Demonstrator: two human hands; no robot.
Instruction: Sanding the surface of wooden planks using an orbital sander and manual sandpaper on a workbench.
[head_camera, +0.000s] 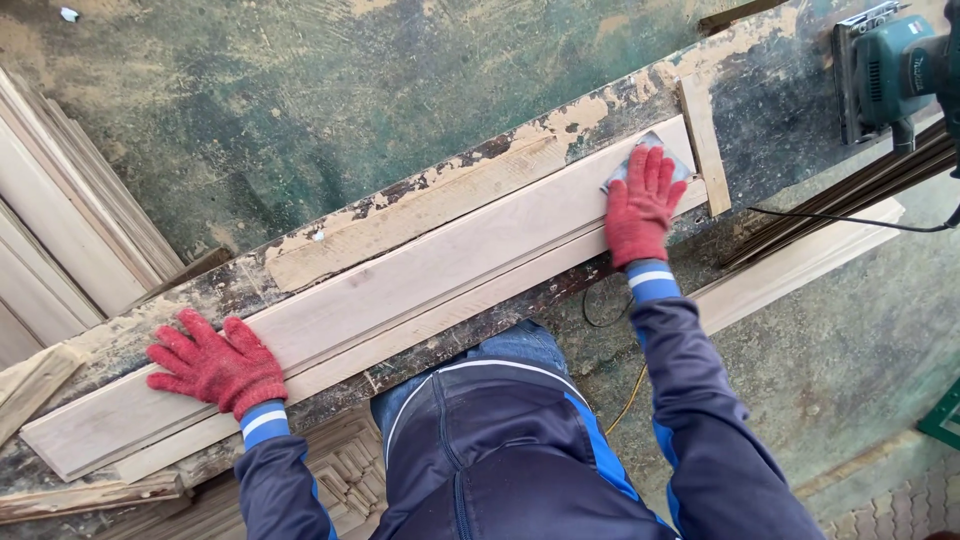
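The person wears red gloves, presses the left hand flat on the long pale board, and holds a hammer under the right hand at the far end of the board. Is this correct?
Not quite. The head view shows no hammer: the right hand presses a grey sheet, probably sandpaper, on the long pale board. The rest is right: both gloves are red, and the left hand lies flat on the board.
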